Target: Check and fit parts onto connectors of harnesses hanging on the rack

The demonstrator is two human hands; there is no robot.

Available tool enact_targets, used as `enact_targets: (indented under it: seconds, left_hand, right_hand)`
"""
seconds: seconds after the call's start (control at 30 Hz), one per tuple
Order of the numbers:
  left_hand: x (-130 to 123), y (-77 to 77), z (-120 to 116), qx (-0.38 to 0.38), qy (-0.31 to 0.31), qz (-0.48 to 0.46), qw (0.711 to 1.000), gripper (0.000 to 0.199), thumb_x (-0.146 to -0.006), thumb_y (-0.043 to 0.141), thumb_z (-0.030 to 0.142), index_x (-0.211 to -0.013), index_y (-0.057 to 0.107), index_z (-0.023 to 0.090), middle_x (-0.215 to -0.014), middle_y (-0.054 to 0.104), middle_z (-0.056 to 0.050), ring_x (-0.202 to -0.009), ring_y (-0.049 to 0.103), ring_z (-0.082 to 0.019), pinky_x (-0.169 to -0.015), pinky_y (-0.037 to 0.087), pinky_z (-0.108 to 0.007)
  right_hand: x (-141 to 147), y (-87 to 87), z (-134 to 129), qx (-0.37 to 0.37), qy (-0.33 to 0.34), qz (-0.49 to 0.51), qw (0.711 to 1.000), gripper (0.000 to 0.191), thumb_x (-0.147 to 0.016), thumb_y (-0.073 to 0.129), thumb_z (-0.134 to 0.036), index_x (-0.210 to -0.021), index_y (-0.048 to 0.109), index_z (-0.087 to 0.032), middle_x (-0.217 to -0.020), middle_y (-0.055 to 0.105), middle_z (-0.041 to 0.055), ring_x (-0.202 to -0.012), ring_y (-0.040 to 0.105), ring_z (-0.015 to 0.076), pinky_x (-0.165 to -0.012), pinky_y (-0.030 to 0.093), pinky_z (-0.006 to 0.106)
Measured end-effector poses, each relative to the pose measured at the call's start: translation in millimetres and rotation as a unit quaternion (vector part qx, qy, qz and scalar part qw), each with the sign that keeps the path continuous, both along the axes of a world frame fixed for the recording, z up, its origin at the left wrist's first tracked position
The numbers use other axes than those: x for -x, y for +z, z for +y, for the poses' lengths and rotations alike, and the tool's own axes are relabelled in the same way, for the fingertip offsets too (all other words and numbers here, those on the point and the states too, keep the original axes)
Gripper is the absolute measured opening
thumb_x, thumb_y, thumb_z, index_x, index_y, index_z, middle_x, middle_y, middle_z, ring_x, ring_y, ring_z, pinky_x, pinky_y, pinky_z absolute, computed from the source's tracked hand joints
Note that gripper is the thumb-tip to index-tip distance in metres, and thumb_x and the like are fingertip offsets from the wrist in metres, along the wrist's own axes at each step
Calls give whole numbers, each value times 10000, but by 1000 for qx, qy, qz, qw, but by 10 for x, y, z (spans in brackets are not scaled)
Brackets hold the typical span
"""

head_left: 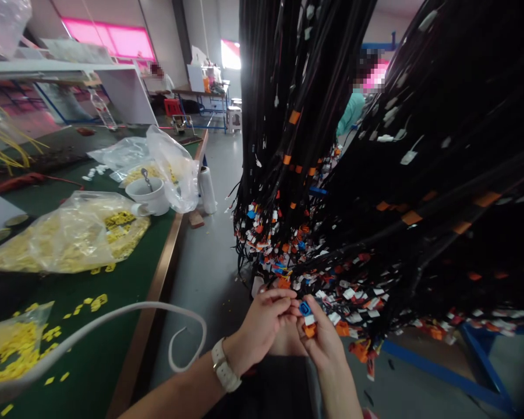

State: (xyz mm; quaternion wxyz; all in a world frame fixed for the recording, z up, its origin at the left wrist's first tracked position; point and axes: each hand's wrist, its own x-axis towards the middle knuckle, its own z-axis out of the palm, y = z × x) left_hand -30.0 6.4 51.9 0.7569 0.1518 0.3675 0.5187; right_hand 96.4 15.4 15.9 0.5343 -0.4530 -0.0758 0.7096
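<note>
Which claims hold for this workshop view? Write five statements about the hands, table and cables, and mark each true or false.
1. The right hand holds a blue connector. True.
2. A watch is on the right wrist. False: the white-banded watch is on the left wrist.
3. A metal utensil stands in the white cup. True.
4. The small pieces strewn on the green table are red. False: they are yellow.
5. Black cables hang in bundles. True.

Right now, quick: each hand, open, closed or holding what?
Left hand: fingers curled near the blue connector; can't tell whether it grips anything.
Right hand: closed, holding the blue connector.
</note>
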Motion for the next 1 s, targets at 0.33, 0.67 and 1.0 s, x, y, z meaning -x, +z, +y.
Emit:
enact_targets:
  seconds: [0.33, 0.67, 1.0]
  left_hand:
    - [222, -224, 81, -13, -47, 11, 999, 329, -650, 772, 280, -890, 684, 73, -823, 665, -101, -722, 616, -140, -750, 478, -298]
    - [331, -268, 112, -44, -68, 26, 996, 286, -665, 758, 285, -834, 665, 75, -723, 611, -51, -665, 571, -109, -688, 448, -268]
    - [289, -104, 78, -76, -55, 189, 978, 171, -659, 710, 247, -709, 658, 91, -636, 585, -15, -597, 485, -88, -597, 365, -214]
  right_hand:
    - [144, -44, 89, 12, -9, -30, 999, 365, -549, 822, -409, -721, 617, -161, -511, 563, -52, -411, 484, 48, -358, 404, 118]
    - [328, -65, 96, 35, -34, -91, 995, 358, -572, 815, -377, -636, 543, -154, -469, 530, -57, -381, 443, 44, -346, 349, 129]
    - [366, -42, 32, 27, -42, -87, 995, 322, -562, 821, -310, -641, 546, -161, -468, 507, -67, -377, 439, 48, -330, 348, 133]
